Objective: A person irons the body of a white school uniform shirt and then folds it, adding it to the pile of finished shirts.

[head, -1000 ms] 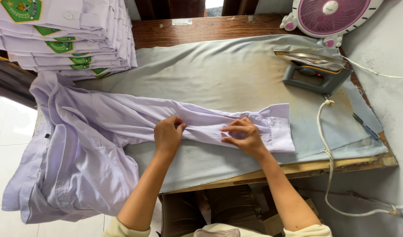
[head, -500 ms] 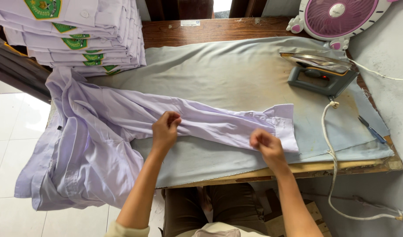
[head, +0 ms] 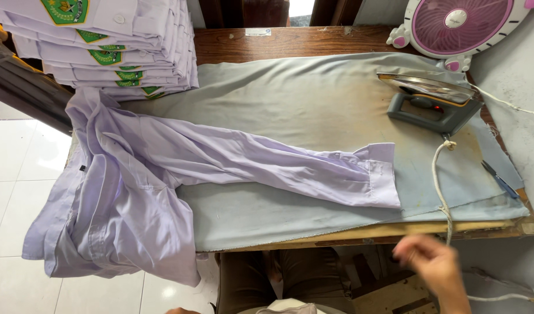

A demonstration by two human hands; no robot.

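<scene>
Shirt point(head: 220, 168): lilac, sleeve stretched flat across the grey cloth point(head: 290, 93), body spilling off the table's left edge, nobody touching it.
Right hand point(head: 432, 264): blurred, below the table's front edge, close to the cord point(head: 441, 186); holding nothing, can't tell how the fingers sit.
Left hand: out of shot.
Iron point(head: 429, 102): parked on the cloth at far right, beyond the cuff.
Stack point(head: 104, 46): folded shirts, top left corner.
Fan point(head: 464, 23): pink, top right.
Pen point(head: 499, 180): right edge of the cloth.
</scene>
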